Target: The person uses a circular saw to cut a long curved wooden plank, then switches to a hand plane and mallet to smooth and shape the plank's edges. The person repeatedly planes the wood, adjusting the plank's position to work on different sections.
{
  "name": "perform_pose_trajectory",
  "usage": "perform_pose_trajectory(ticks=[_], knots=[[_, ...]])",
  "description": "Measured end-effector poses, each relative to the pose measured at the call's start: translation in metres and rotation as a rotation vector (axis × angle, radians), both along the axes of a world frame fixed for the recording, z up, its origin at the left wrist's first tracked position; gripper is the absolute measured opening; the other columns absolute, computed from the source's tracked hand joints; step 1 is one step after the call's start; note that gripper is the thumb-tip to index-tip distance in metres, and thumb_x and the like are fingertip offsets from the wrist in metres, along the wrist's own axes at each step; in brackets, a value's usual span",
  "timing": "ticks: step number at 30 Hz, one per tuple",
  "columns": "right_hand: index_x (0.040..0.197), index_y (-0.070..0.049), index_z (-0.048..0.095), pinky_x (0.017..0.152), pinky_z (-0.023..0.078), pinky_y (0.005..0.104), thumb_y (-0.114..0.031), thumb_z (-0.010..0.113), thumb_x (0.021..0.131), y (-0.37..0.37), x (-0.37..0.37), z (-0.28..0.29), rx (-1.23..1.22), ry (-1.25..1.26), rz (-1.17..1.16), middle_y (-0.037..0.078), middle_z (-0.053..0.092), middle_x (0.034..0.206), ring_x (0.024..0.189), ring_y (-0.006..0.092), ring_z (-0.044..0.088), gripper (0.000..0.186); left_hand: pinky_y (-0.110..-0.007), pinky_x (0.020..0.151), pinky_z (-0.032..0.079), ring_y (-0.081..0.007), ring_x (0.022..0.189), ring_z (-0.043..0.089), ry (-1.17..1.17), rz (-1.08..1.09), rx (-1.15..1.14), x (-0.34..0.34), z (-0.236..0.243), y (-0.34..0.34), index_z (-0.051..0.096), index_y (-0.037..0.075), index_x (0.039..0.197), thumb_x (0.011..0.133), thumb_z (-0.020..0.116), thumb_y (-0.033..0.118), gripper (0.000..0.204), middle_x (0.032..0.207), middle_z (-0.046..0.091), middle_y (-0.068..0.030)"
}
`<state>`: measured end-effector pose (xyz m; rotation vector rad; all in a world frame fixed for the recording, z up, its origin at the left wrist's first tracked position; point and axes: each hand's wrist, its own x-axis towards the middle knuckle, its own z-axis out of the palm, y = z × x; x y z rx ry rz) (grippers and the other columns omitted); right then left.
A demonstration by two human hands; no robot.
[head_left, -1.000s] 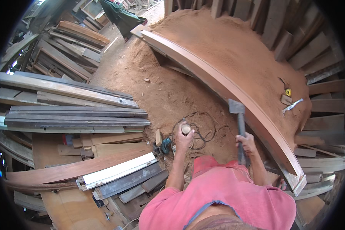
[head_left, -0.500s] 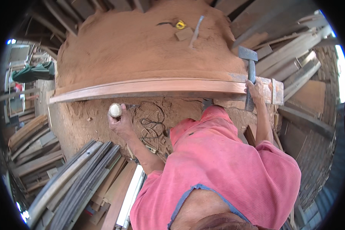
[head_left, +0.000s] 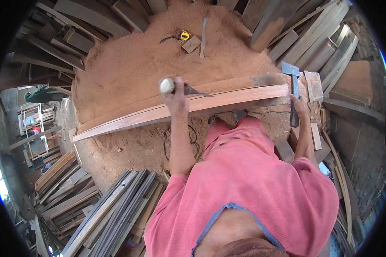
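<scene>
My left hand [head_left: 177, 102] is closed round a chisel with a pale, round-ended handle [head_left: 166, 85]. Its dark pointed blade [head_left: 196, 91] lies above the long, light reddish wooden plank [head_left: 146, 116], directed to the right; whether it touches the wood cannot be told. At the plank's right end, my right hand [head_left: 301, 105] grips a hammer [head_left: 295, 81] by its dark lower handle. The hammer's flat grey head is upward and away from me, beside the plank's end. The plank lies slantwise across the bench in front of me.
Reddish sawdust covers the work surface [head_left: 128, 60]. On it lie a yellow tape measure [head_left: 184, 35], a small wood block [head_left: 191, 44] and a thin pale strip [head_left: 203, 38]. Stacked boards [head_left: 111, 210] stand at the left; more timber [head_left: 317, 47] leans at the right. A dark cord [head_left: 196, 141] lies on the ground.
My left hand has risen from below the plank to above it, carrying the chisel, whose blade now shows more fully. My right hand still grips the hammer. The view has shifted slightly.
</scene>
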<state>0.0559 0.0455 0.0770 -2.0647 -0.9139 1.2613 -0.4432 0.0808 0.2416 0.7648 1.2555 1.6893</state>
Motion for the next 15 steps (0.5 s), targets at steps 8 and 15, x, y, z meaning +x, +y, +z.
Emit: perform_pose_trajectory(ticks=[8,15], knots=[[0.082,-0.001,0.067,0.052,0.045,0.0299,-0.029,0.071,0.093,-0.022,0.008,0.009,0.046,-0.008,-0.117,0.005,0.065,0.067,0.055,0.0132,0.061,0.030,-0.024,0.068,0.049,-0.0070,0.080,0.060,-0.010,-0.104,-0.091,0.043,-0.053,0.023,0.057,0.010,0.104,0.092,0.067,-0.005,0.021,0.090,0.063,0.0019],[0.097,0.000,0.068,0.060,0.047,0.0283,-0.029,0.069,0.093,-0.005,-0.039,0.099,0.179,-0.066,-0.080,0.005,0.067,0.076,0.065,0.0127,0.063,0.029,-0.024,0.067,0.049,-0.0067,0.078,0.059,0.121,-0.163,-0.126,0.041,-0.072,0.021,0.057,0.009,0.101,0.092,0.069,0.000,0.018,0.088,0.062,0.0032]])
